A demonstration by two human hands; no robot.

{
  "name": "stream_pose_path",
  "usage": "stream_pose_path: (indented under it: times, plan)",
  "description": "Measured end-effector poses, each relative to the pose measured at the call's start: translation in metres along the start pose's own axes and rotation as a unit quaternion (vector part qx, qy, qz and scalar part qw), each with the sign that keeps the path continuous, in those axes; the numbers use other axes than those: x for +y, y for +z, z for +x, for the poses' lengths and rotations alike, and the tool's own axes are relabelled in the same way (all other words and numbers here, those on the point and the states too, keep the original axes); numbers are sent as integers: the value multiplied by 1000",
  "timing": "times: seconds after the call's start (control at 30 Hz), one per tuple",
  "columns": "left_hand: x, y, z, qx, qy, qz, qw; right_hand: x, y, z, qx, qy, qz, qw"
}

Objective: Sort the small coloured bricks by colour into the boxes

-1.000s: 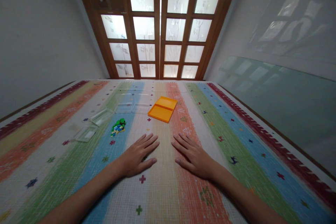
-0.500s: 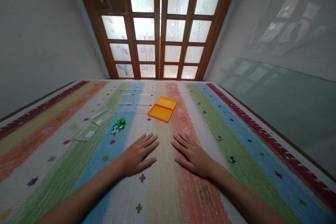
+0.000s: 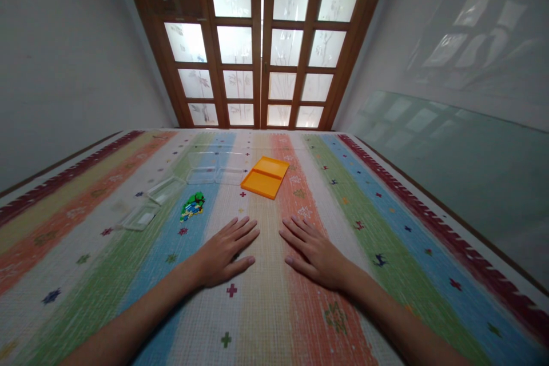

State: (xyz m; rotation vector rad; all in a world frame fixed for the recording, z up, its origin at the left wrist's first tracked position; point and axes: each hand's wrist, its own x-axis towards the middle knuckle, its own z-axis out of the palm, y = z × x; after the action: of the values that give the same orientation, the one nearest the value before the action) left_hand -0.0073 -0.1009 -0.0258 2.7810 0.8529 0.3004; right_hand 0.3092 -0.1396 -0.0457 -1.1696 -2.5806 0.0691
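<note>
My left hand (image 3: 227, 253) lies flat on the striped cloth (image 3: 268, 309), palm down with its fingers spread, holding nothing. Opposite it, my right hand (image 3: 315, 254) rests the same way, fingers apart and nothing in them. A strip of cloth separates the two hands. Beyond them sits an orange, two-part tray or opened case (image 3: 262, 184), touched by neither hand. A small pile of green, blue, white and yellow pieces (image 3: 193, 207) lies up and left of my left hand.
Clear plastic containers stand behind and left of the pile: one opened at the left (image 3: 141, 217), another farther back (image 3: 201, 175). Walls flank the table on both sides, and a wooden door with glass panes (image 3: 261, 40) is beyond its far edge.
</note>
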Motion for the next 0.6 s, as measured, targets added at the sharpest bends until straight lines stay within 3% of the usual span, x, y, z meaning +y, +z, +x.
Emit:
stream_pose_path:
  times: [0.6]
  plan:
    - [-1,2,-1,-14,3,10,1000,1,1,-1,1,1,3,1000]
